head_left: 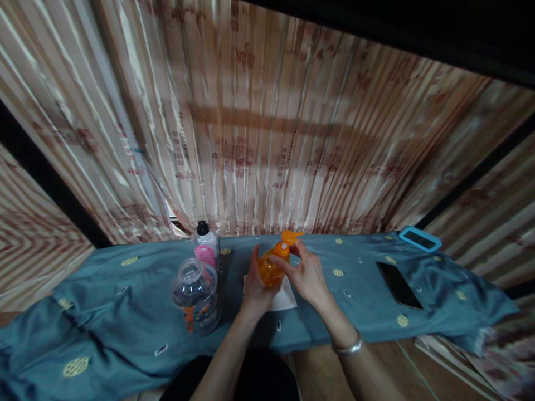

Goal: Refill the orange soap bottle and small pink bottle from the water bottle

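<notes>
An orange pump bottle is tilted a little to the right above the cloth-covered surface, its orange pump head at the top. Wrapped around the bottle's body from the left is my left hand. My right hand grips at the bottle's neck and collar, thumb in front and fingers partly hidden behind. Beneath the hands lies a white sheet or tissue, partly covered. Left of my left hand stands a clear, open-mouthed plastic jar with an orange label.
Behind the jar stands a bottle with a black cap and pink label. A dark phone lies to the right, with a blue-framed device beyond it. Teal patterned cloth covers the surface; a curtain hangs behind.
</notes>
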A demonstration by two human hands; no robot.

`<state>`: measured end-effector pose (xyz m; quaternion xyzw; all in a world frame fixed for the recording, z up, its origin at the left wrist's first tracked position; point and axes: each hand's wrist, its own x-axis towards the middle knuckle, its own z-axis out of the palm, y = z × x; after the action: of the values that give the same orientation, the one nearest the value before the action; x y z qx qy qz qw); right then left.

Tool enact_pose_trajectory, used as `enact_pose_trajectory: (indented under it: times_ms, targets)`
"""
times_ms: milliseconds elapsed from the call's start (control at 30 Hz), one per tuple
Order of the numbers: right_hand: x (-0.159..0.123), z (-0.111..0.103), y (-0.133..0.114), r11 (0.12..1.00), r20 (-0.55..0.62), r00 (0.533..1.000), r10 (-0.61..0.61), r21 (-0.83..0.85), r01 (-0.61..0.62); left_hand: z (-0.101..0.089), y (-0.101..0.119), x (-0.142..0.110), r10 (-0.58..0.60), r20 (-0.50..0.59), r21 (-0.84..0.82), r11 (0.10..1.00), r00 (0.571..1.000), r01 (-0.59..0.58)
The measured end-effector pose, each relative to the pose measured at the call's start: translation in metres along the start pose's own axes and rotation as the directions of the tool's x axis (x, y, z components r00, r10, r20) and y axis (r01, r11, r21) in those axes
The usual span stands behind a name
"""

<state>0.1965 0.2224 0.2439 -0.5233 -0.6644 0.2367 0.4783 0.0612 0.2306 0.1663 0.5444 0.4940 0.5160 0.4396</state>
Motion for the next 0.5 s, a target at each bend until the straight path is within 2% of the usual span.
enact_pose_trajectory:
  times_ms: [200,267,400,500]
  targets:
    - [0.009,-0.019,0.006,0.973,0.215,0.971,-0.107,0.222,0.058,0.0,-0.003,0.0,0.032,-0.007,0.01,0.999,0.999,-0.032]
    - [0.009,-0.016,0.011,0.973,0.193,0.977,-0.091,0.225,0.046,0.002,-0.006,0.001,0.016,-0.013,0.013,1.0,1.0,-0.016]
    - [0.005,0.0,0.018,0.983,0.053,0.998,-0.023,0.184,0.013,0.003,-0.009,0.001,-0.014,-0.026,0.013,1.0,1.0,0.015]
    - [0.003,0.002,0.017,0.983,0.033,0.999,-0.021,0.184,0.015,0.002,-0.01,0.001,0.011,-0.029,0.0,1.0,1.0,-0.011]
